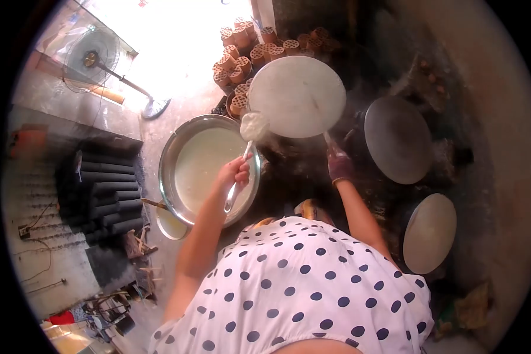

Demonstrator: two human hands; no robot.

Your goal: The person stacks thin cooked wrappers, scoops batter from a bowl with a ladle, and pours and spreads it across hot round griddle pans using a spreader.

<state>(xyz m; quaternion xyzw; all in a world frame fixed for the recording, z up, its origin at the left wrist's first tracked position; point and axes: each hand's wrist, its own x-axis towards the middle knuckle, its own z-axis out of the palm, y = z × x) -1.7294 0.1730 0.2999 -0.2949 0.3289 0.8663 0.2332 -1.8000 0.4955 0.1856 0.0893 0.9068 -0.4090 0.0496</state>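
Note:
My left hand [236, 174] is closed around the handle of a ladle [248, 148]. White, thick batter [255, 125] covers the ladle's bowl, which is up by the left edge of a large round flat pan [297, 97]. Below my left forearm and hand is a wide metal basin [166, 156] of pale batter [203, 162]. A dark reddish glove covers my right hand [338, 164]. Its fingers are wrapped round the short pale handle [328, 137] at the near edge of the pan, whose top looks pale and smooth.
Two more round pans, one grey [398, 140] and one paler [429, 233], are on the right. Clay-coloured perforated cylinders [236, 62] are piled behind. At left stand black cylinders [106, 189] in a stack and a fan [91, 59]. A round lid-like piece [172, 225] is by the basin.

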